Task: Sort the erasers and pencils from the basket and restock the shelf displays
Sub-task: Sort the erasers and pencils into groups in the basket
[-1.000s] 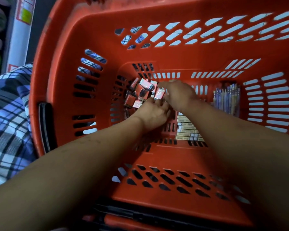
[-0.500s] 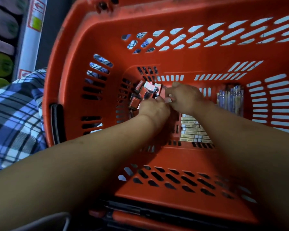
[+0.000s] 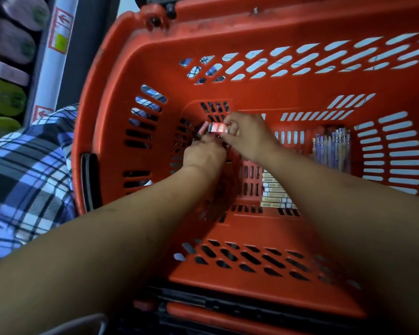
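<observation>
A big red plastic basket (image 3: 136, 56) with slotted walls fills most of the view, seen from above. Both bare forearms reach down into it from the near edge. To the left of the basket lies blue, black and white plaid cloth (image 3: 27, 170), touching its outer wall. Beyond that stands a white upright post (image 3: 56, 56) with red-edged labels. Blurred green and grey goods (image 3: 3, 97) sit on the shelf at the far left.

On the basket floor, against the right wall, a bundle of pencils (image 3: 331, 147) lies side by side, mostly purple and pale. Near the middle of the floor is a row of narrow tan boxes (image 3: 273, 191), partly hidden by the right forearm.

Both hands meet at the far left corner of the floor. The right hand (image 3: 247, 134) pinches a red and white eraser packet (image 3: 217, 128) between thumb and fingertips, lifted clear of the floor. The left hand (image 3: 203, 154) sits just below it with fingers curled downward, fingertips close to that packet. Whether it grips anything cannot be told. Another red eraser (image 3: 203, 128) shows just left of the held packet.
</observation>
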`<action>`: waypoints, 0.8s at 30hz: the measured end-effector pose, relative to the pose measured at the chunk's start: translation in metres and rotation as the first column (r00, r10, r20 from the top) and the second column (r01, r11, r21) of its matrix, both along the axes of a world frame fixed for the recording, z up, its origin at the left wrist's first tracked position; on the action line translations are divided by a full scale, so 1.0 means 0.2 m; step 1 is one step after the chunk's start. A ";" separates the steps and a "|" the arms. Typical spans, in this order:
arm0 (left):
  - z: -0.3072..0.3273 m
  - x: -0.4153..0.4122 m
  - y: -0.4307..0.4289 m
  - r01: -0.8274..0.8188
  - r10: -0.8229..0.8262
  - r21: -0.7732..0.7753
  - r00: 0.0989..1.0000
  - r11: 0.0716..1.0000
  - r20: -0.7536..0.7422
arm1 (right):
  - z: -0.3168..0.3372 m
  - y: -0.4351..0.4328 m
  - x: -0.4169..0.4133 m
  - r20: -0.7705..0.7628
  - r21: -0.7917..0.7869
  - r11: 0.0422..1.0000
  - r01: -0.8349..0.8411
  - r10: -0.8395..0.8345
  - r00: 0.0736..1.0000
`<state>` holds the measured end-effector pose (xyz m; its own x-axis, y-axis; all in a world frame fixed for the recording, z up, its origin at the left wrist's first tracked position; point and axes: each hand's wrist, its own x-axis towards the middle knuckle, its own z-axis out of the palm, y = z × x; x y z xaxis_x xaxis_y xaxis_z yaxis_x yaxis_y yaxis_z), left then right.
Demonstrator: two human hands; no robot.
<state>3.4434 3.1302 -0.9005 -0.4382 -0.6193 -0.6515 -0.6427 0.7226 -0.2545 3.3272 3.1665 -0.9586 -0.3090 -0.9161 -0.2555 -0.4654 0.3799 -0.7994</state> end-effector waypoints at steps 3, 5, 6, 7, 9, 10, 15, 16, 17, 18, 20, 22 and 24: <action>-0.01 0.01 0.00 0.000 0.000 0.014 1.000 1.000 0.013 | 0.01 -0.04 0.04 0.009 -0.024 0.999 -0.027 0.027 1.000; -0.02 0.00 0.00 -0.020 0.019 0.022 1.000 1.000 0.017 | 0.01 -0.05 0.05 0.012 -0.011 1.000 -0.024 0.024 1.000; -0.03 0.00 0.01 -0.020 0.019 0.024 1.000 1.000 0.017 | 0.01 -0.05 0.06 0.009 0.000 1.000 -0.022 0.022 1.000; -0.04 0.01 0.02 0.006 -0.006 0.012 1.000 1.000 0.002 | 0.01 -0.05 0.06 0.009 0.009 1.000 -0.018 0.018 1.000; -0.06 0.03 0.02 0.112 -0.119 -0.091 0.990 0.990 -0.076 | 0.00 -0.05 0.05 0.028 0.029 1.000 -0.003 0.002 1.000; -0.06 0.03 0.02 0.145 -0.158 -0.131 0.983 0.981 -0.091 | 0.00 -0.05 0.04 0.039 0.042 0.999 0.006 -0.007 0.999; -0.07 0.05 0.04 0.160 -0.162 -0.040 0.984 0.986 -0.071 | -0.03 -0.04 0.02 0.070 0.102 0.993 0.056 -0.063 0.996; -0.07 0.05 0.04 0.118 -0.120 -0.034 0.990 0.992 -0.078 | -0.03 -0.04 0.02 0.069 0.096 0.993 0.064 -0.071 0.995; -0.07 0.05 0.04 0.098 -0.103 -0.055 0.990 0.994 -0.099 | -0.03 -0.04 0.02 0.070 0.089 0.993 0.072 -0.079 0.994; -0.07 0.06 0.04 0.097 -0.105 -0.079 0.989 0.992 -0.106 | -0.03 -0.04 0.02 0.075 0.082 0.993 0.079 -0.086 0.994; -0.08 0.06 0.03 0.090 -0.096 -0.075 0.992 0.993 -0.085 | -0.02 -0.03 0.02 0.101 0.081 0.994 0.080 -0.088 0.991; -0.08 0.07 0.01 0.070 -0.077 -0.081 0.993 0.994 -0.087 | -0.01 -0.03 0.01 0.148 0.085 0.994 0.068 -0.081 0.986; -0.07 0.07 0.00 0.064 -0.072 -0.090 0.993 0.994 -0.091 | 0.00 -0.02 0.01 0.173 0.079 0.995 0.059 -0.072 0.982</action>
